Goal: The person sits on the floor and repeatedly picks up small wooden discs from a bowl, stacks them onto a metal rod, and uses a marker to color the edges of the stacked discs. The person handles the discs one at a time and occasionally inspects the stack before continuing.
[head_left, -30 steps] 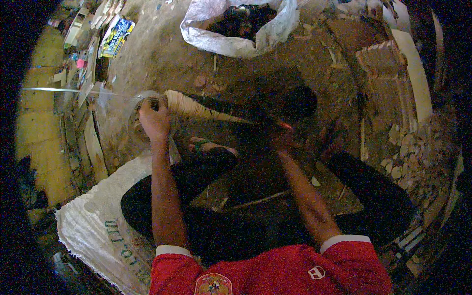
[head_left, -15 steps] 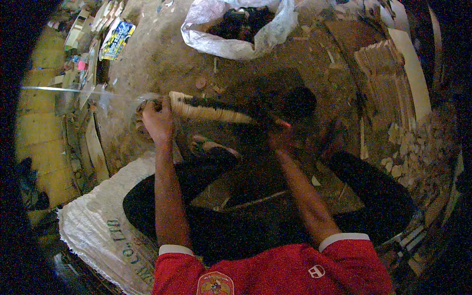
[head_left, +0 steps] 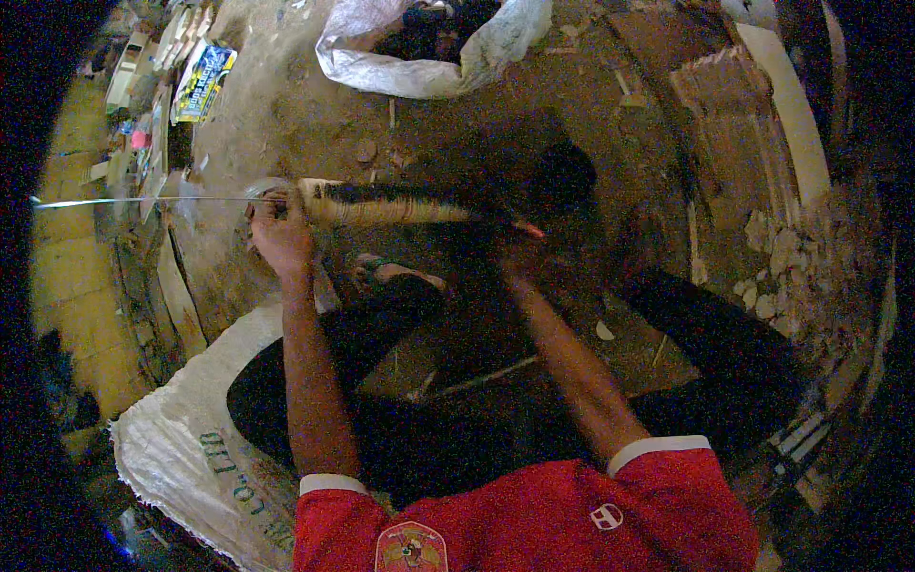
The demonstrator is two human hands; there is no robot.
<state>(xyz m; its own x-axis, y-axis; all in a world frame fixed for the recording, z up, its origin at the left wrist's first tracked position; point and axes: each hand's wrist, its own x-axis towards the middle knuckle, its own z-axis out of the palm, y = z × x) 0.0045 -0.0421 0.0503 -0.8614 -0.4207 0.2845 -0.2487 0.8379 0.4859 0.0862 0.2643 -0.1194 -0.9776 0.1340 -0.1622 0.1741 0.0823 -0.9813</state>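
Observation:
A long, pale, finely ridged roll (head_left: 400,207) lies crosswise before me, with a dark band along its upper side. Its right end fades into shadow. At its left end my left hand (head_left: 283,238) has its fingers curled closed round a thin, shiny rod or strip (head_left: 157,199), which sticks out far to the left. A greyish rounded piece (head_left: 271,185) shows just above those fingers. My right hand (head_left: 522,253) is at the roll's dark right end, beside a small orange-red piece (head_left: 530,230); its fingers are lost in darkness and blur.
A white plastic sack (head_left: 334,57) with dark contents stands open at the far side. Flattened cardboard (head_left: 729,95) lies on the right, near pale rubble (head_left: 762,262). A printed blue-yellow packet (head_left: 204,84) lies far left. Under my left leg is a white woven sack (head_left: 176,400).
The view has shifted slightly, so most things sit a little further left. The thin rod now looks narrower and tilts less. Both hands stay at the roll's two ends.

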